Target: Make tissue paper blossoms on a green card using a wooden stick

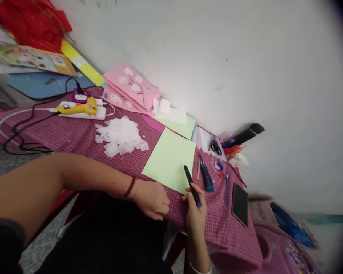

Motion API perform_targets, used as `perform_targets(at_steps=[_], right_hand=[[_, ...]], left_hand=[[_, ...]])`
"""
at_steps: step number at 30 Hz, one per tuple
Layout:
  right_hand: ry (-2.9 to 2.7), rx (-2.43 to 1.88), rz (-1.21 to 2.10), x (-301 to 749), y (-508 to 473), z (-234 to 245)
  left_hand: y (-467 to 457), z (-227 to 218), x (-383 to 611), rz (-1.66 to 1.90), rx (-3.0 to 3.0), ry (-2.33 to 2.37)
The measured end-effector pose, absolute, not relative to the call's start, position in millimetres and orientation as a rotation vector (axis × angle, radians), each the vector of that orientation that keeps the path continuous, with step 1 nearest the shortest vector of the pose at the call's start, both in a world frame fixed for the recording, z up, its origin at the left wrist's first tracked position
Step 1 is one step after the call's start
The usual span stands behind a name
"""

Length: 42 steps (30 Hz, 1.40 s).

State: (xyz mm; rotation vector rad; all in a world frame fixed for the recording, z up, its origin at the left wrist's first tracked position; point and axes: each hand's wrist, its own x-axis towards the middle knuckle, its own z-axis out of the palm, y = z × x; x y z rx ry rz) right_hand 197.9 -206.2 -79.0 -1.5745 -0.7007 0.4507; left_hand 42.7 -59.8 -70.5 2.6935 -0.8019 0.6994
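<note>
A light green paper sheet (170,159) lies on the red checked tablecloth (74,133). My right hand (196,213) is closed round a black marker (191,183) whose tip points up over the sheet's near corner. My left hand (151,198) rests on the cloth just below the sheet's near edge, fingers curled and pressed down, with a red braided band on the wrist. What the left fingers hold, if anything, does not show.
A pile of white paper scraps (120,135) sits left of the sheet. Behind it lie a yellow glue gun (78,108) on a power strip, pink flower cards (133,88) and scissors (215,146). Pens (206,176) and a dark phone (240,203) lie to the right.
</note>
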Motion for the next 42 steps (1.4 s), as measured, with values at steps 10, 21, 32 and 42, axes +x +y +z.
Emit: perform_targets(at_steps=[10, 21, 32, 42], right_hand=[[-0.404, -1.249, 0.555, 193.8, -212.6, -69.3], [-0.527, -1.179, 0.933, 213.0, -226.1, -59.7], [-0.304, -1.315, 0.654, 193.3, -205.0, -64.5], [-0.265, -1.493, 0.284, 199.3, -215.6, -29.8]], left_hand=[[-51.6, -49.1, -23.5, 0.857, 2.665, 0.951], [-57.0, -82.8, -47.9, 1.001, 2.486, 1.428], [-25.1, -40.4, -40.6, 0.465, 2.617, 0.856], [11.2, -47.3, -18.5, 0.403, 2.593, 0.431]])
